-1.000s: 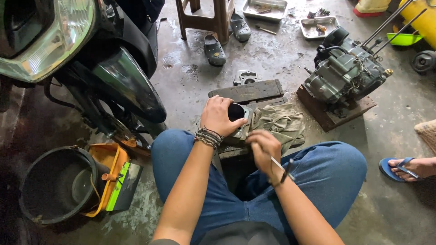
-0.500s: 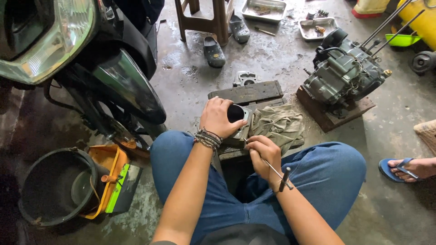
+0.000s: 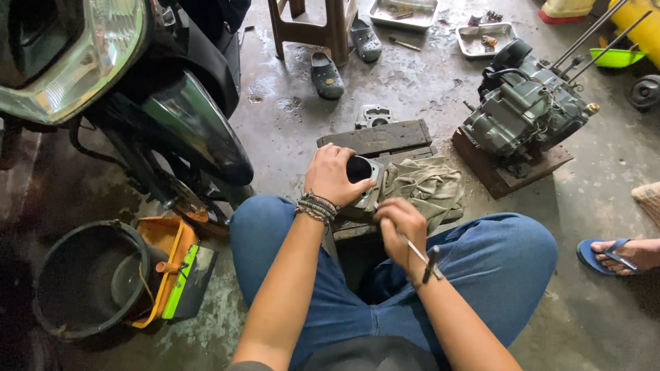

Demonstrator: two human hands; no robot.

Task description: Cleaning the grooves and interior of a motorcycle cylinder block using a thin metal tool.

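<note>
Centre frame: left hand (image 3: 335, 175) clasping metal cylinder (image 3: 362, 180), steadying it on rag (image 3: 426, 187); right hand (image 3: 401, 225) gripping thin T-handled tool (image 3: 423, 257) beside it.

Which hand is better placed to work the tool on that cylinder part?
Probably right: the right hand already grips the thin tool beside the metal cylinder, while the left hand steadies it.

Both forearms reached forward over crossed legs in blue jeans. The left hand (image 3: 335, 173), beaded bands at the wrist, curled down in a firm grasp, fingers wrapped. The right hand (image 3: 401, 223) sat just beside it, closed into a loose fist, knuckles up.
</note>
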